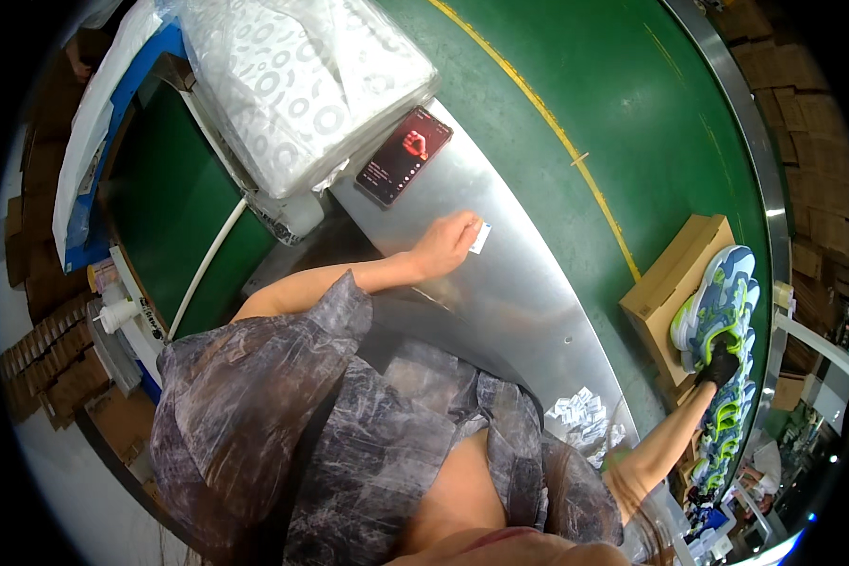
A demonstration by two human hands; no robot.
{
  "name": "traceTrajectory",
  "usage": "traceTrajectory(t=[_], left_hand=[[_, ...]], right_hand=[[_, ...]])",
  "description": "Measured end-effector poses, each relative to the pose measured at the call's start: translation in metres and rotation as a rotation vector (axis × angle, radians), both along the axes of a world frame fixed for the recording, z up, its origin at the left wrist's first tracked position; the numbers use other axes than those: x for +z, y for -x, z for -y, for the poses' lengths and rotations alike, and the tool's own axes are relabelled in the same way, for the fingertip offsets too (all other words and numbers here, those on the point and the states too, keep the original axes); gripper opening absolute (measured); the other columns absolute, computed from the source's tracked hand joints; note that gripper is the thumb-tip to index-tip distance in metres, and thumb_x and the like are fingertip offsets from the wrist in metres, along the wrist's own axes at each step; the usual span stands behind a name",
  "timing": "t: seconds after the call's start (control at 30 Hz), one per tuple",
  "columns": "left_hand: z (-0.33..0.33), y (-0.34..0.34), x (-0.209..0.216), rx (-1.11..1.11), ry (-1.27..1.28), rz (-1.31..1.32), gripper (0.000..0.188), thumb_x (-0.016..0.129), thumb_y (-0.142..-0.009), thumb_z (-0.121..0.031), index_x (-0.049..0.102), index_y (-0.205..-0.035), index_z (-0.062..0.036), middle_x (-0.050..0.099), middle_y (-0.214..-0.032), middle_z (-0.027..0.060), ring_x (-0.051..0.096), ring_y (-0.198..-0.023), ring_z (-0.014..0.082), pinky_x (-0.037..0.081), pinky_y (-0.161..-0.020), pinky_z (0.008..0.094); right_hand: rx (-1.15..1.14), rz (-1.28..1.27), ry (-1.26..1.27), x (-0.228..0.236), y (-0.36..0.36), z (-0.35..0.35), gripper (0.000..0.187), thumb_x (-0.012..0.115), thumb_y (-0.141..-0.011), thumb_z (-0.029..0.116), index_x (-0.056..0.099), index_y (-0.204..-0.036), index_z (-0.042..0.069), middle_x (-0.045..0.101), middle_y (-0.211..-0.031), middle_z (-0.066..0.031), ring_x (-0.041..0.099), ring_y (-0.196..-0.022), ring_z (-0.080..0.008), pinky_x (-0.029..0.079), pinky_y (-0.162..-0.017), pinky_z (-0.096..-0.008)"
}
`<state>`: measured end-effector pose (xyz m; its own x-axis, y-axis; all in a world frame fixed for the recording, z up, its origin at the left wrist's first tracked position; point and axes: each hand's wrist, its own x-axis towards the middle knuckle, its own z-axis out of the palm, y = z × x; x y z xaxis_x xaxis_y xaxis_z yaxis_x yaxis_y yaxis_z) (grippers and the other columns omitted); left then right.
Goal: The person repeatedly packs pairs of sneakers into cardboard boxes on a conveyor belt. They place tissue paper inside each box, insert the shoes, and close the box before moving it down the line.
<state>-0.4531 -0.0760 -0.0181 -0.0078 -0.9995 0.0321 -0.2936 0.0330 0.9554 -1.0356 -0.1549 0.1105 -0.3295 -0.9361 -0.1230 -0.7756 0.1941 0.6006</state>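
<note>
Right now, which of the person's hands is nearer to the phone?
Left. The left hand is below the phone in the picture, apart from it; the right hand is much farther, at a shoe on the right side.

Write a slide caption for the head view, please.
Left hand holds a white packet; gloved right hand touches a blue sneaker.

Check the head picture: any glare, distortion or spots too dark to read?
Head view: soft glare on the metal table and shine on the plastic-wrapped bundle; fisheye bend in the yellow line, corners black; left hand reasonably clear, white slip included; right hand, black-gloved at the shoe, too dark to make out its grip.
</note>
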Motion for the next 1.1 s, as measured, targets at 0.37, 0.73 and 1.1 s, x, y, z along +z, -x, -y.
traceTrajectory(t=[0.37, 0.73, 1.1], left_hand=[[0.059, 0.07, 0.095, -0.073, 0.247, -0.23, 0.015, 0.047, -0.089, -0.014, 0.047, -0.095, 0.0, 0.057, -0.074, 0.011, 0.058, -0.06, 0.0198, 0.045, -0.053, 0.0302], [0.071, 0.151, 0.011, -0.392, -0.206, 0.073, 0.019, 0.044, -0.087, -0.017, 0.045, -0.088, 0.0011, 0.061, -0.074, 0.0179, 0.062, -0.073, 0.0307, 0.047, -0.065, 0.039], [0.081, 0.155, 0.056, -0.134, 0.064, -0.047, 0.019, 0.045, -0.087, -0.016, 0.047, -0.099, -0.0017, 0.057, -0.088, 0.0197, 0.055, -0.081, 0.0355, 0.043, -0.07, 0.0398]], right_hand=[[0.599, 0.69, 0.238, -0.029, -0.216, -0.151, 0.013, 0.057, -0.057, 0.009, 0.059, -0.068, 0.004, 0.054, -0.067, -0.0137, 0.054, -0.064, -0.0316, 0.043, -0.057, -0.0421], [0.312, 0.667, 0.468, -0.027, -0.16, -0.07, 0.049, 0.074, -0.061, 0.022, 0.055, -0.104, 0.007, 0.053, -0.086, -0.0128, 0.053, -0.08, -0.0287, 0.043, -0.068, -0.0386], [0.467, 0.838, 0.918, -0.047, -0.207, -0.061, 0.06, 0.07, -0.062, 0.025, 0.051, -0.114, 0.003, 0.049, -0.083, -0.0124, 0.051, -0.077, -0.0295, 0.042, -0.07, -0.0366]])
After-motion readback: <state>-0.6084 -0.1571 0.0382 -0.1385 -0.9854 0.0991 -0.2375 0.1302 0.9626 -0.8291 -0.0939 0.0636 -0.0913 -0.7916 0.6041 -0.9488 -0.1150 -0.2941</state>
